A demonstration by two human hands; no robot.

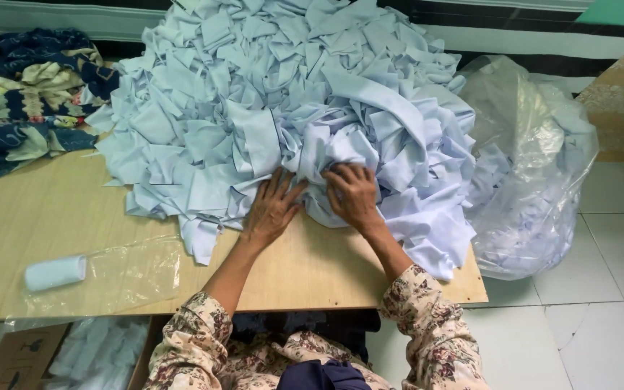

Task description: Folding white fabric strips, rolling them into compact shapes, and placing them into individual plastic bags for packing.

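Note:
A big heap of pale blue fabric pieces (283, 94) covers the far half of a wooden table (52, 209). My left hand (272, 209) lies flat at the heap's near edge, fingers spread on the cloth. My right hand (353, 196) rests just to its right with the fingers curled down into the fabric. Whether it actually grips a piece is hard to tell. Both forearms wear floral sleeves.
A rolled pale blue bundle (55, 272) lies on a clear plastic bag (135, 271) at the table's near left. Dark patterned cloth (23, 94) sits at the far left. A large clear plastic bag (536, 173) with more blue pieces stands on the tiled floor to the right.

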